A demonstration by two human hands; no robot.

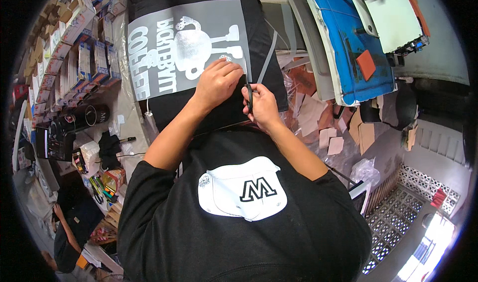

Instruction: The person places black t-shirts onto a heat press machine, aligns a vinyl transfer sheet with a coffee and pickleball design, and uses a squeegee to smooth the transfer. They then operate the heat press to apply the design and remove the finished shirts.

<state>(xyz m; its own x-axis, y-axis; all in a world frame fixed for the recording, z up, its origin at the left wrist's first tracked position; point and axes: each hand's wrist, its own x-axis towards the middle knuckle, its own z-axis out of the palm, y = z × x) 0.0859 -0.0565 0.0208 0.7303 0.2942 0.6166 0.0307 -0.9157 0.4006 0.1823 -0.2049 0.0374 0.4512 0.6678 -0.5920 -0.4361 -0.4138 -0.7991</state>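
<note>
A printed film sheet [199,13], grey and see-through with white lettering and a white cup-shaped cartoon figure, lies on a black cloth-covered surface [184,112]. My left hand [217,82] is closed at the sheet's near right corner, its fingers bent together on the film. Just right of it, my right hand [261,105] grips a pair of scissors [249,95] by the black handles. The blades point away from me along the sheet's right edge, next to my left fingers. A narrow pale strip [269,58] lies on the black cloth to the right.
Stacked cardboard boxes [74,28] fill shelves at the far left. Below them are a black cylinder [84,116] and a marker [128,139]. To the right stands a blue-covered machine [338,33] with an orange square [366,65]. Paper scraps [328,137] litter the right side. Another person [74,232] is at lower left.
</note>
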